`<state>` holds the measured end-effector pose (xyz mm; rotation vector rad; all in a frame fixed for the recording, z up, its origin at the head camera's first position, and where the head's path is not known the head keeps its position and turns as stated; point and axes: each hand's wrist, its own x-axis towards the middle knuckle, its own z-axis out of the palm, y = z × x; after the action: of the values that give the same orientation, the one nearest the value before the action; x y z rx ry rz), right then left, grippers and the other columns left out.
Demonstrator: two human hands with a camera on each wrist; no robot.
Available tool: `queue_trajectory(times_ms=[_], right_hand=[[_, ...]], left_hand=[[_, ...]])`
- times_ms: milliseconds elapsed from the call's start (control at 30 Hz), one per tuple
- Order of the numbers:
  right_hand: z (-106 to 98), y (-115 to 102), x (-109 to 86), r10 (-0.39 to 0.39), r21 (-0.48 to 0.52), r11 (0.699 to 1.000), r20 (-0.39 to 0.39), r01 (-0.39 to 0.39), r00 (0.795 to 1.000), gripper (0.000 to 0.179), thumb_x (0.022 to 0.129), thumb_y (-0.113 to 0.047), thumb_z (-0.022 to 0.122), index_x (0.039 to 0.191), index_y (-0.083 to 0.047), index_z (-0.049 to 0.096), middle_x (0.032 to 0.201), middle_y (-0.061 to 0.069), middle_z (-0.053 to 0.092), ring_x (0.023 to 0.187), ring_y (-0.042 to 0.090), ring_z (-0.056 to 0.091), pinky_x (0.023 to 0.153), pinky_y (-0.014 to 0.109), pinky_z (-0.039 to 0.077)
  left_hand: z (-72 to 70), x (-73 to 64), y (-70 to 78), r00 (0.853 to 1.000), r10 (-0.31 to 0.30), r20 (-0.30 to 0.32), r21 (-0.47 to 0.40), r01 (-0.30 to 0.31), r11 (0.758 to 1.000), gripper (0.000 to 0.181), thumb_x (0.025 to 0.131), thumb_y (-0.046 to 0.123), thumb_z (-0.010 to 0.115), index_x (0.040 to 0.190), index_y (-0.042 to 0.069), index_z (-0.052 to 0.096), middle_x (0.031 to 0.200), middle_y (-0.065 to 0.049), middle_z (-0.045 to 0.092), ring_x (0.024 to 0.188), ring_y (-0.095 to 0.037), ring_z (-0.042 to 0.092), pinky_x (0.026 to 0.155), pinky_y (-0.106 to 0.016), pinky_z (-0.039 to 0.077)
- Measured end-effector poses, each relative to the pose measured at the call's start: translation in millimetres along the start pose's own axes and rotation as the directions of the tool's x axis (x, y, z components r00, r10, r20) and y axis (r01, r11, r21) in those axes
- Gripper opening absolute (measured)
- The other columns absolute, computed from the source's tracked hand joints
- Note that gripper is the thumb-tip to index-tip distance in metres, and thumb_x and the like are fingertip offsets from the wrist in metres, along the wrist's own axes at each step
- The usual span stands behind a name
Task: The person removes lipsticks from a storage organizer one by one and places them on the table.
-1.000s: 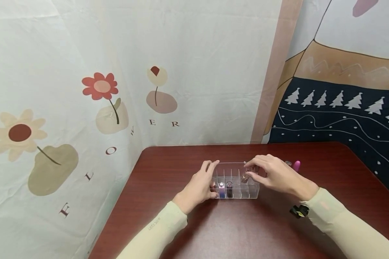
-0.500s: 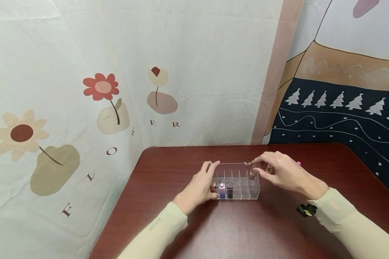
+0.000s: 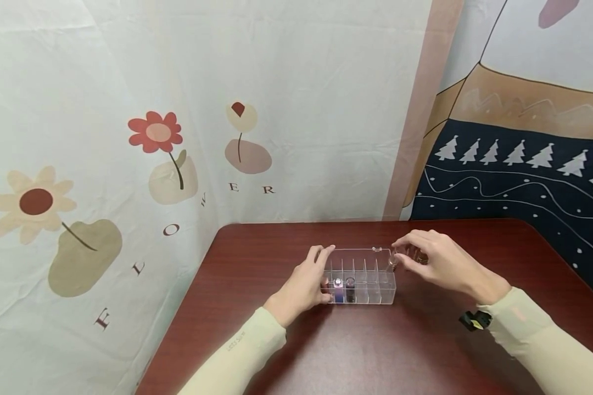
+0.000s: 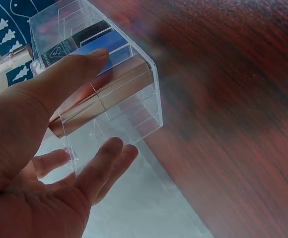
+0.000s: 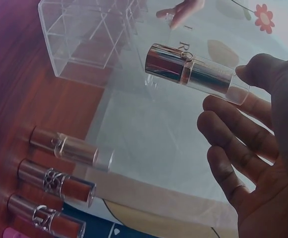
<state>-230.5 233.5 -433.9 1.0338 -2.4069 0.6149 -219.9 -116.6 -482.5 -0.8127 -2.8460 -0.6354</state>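
Observation:
My left hand [image 3: 303, 282] grips the left end of a clear compartment organizer [image 3: 373, 294], thumb at the front and fingers behind. In the left wrist view, a rose-gold tube [image 4: 126, 84], a blue item [image 4: 115, 43] and a black one with white lettering [image 4: 87, 37] stand in its compartments beside my thumb. My right hand [image 3: 442, 266] pinches a lipstick [image 5: 198, 74] by its clear cap end, between thumb and fingertips. Its shiny metallic base points away from the hand, near the organizer's upper right corner in the head view.
Three similar lipsticks with clear caps, the nearest-to-organizer one [image 5: 74, 148] among them, stand in a row on the reddish-brown table [image 3: 346, 351]. A pink item [image 5: 15, 233] is at the row's end. A printed cloth [image 3: 321, 137] hangs behind the table.
My right hand has moved right with the lipstick, from over the organizer's right compartments to its right end. The pink item has become hidden in the head view. My left hand keeps its hold.

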Motion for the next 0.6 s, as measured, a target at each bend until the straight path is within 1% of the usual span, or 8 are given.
queue_trajectory(times_ms=[167, 267, 467, 600], right_hand=[[-2.7, 2.5, -1.7, 0.013, 0.001, 1.000, 0.001, -0.013, 1.000, 0.031, 0.094, -0.008, 0.095, 0.120, -0.022, 0.084, 0.102, -0.017, 0.080, 0.087, -0.006, 0.063, 0.073, 0.021, 0.058], [-3.9, 3.8, -2.6, 0.018, 0.000, 1.000, 0.002, -0.018, 1.000, 0.033, 0.094, -0.008, 0.096, 0.121, -0.022, 0.084, 0.103, -0.016, 0.080, 0.088, -0.006, 0.064, 0.073, 0.022, 0.059], [-4.7, 7.0, -5.1, 0.005, -0.039, 0.999, -0.019, -0.005, 1.000, 0.035, 0.092, -0.006, 0.096, 0.120, -0.022, 0.085, 0.106, -0.013, 0.083, 0.088, -0.003, 0.066, 0.076, 0.027, 0.059], [-5.7, 8.2, -6.4, 0.009, -0.055, 0.998, -0.021, -0.010, 1.000, 0.035, 0.092, -0.007, 0.096, 0.121, -0.023, 0.085, 0.106, -0.013, 0.083, 0.087, -0.003, 0.064, 0.076, 0.029, 0.057]], left_hand=[[0.1, -0.4, 0.3, 1.000, -0.001, -0.002, 0.003, 0.001, 1.000, 0.124, 0.074, 0.005, 0.111, 0.175, 0.003, 0.040, 0.165, -0.029, 0.049, 0.075, -0.003, 0.070, 0.098, -0.042, 0.070], [-0.2, -0.8, 0.7, 1.000, -0.008, -0.002, -0.002, 0.008, 1.000, 0.123, 0.075, 0.004, 0.110, 0.176, 0.004, 0.040, 0.166, -0.028, 0.049, 0.074, -0.002, 0.071, 0.098, -0.042, 0.070], [0.0, -0.5, 0.5, 1.000, -0.013, -0.001, 0.002, 0.013, 1.000, 0.123, 0.075, 0.003, 0.110, 0.175, 0.005, 0.040, 0.166, -0.027, 0.049, 0.073, -0.001, 0.069, 0.096, -0.043, 0.070], [0.8, -0.2, -0.6, 1.000, -0.013, 0.002, 0.001, 0.013, 1.000, 0.123, 0.075, 0.003, 0.110, 0.175, 0.005, 0.040, 0.166, -0.028, 0.049, 0.074, -0.002, 0.070, 0.096, -0.043, 0.070]])
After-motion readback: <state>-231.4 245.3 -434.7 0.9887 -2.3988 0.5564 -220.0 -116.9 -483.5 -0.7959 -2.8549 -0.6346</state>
